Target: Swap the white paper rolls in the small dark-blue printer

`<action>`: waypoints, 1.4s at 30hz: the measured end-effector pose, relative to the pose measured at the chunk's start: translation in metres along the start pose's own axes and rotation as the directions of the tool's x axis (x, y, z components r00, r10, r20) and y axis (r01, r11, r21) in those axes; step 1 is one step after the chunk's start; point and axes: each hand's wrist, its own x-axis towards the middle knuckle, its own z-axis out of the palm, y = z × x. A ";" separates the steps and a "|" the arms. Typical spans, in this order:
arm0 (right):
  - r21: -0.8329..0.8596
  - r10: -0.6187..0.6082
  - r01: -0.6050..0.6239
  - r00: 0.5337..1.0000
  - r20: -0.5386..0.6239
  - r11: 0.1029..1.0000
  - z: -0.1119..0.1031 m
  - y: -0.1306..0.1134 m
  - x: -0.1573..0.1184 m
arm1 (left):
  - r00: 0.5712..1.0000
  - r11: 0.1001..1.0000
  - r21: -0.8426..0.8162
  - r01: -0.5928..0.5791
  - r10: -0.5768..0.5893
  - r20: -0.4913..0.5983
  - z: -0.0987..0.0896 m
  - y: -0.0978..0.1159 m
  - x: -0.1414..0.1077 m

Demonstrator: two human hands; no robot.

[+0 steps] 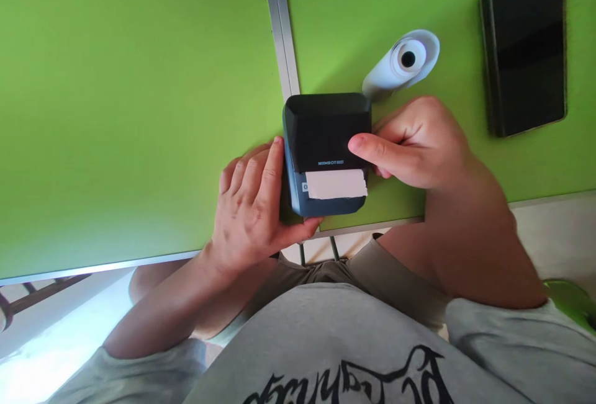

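So there's a bright green worktop [139, 112], with a dark phone-like slab [528, 50] lying over on the right. The black-and-blue NIIMBOT printer [328, 134] sits near the front edge, pale paper strip [336, 184] sticking out. Left hand [254, 205] cups its side and front corner, fingers spread slightly; right hand [414, 146] has thumb on top, other fingers curled alongside. White roll [395, 66] lies just behind.

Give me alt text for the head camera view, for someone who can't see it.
A person's left hand and right hand hold a Niimbot label printer at the edge of a green table, a pale strip sticking out of it. Beyond it is a roll of white paper, with a black smartphone farther right.
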 end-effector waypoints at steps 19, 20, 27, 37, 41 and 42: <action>-0.041 -0.081 0.078 0.994 -0.073 0.996 0.005 0.007 -0.003 | 0.999 0.994 -0.102 0.032 -0.030 0.025 -0.003 -0.002 0.003; -0.047 -0.099 0.096 0.993 -0.063 0.994 0.004 0.007 -0.003 | 0.999 0.994 -0.100 0.036 -0.033 0.035 -0.003 -0.002 0.003; -0.095 -0.183 0.186 0.982 0.039 0.978 -0.003 0.009 -0.002 | 0.999 0.998 -0.053 0.035 -0.034 0.017 -0.001 -0.002 0.000; -0.300 -0.285 0.228 0.945 -0.160 0.926 0.003 -0.009 -0.015 | 0.999 0.998 -0.041 0.048 -0.048 -0.018 0.002 -0.001 0.000; -0.205 -0.162 0.151 0.986 -0.034 0.967 -0.012 -0.012 -0.016 | 0.999 0.997 -0.057 0.049 -0.049 -0.005 0.001 -0.001 0.000; -0.194 -0.146 0.141 0.989 -0.013 0.971 -0.018 -0.012 -0.013 | 0.998 0.997 -0.061 0.055 -0.055 0.003 0.001 -0.001 0.000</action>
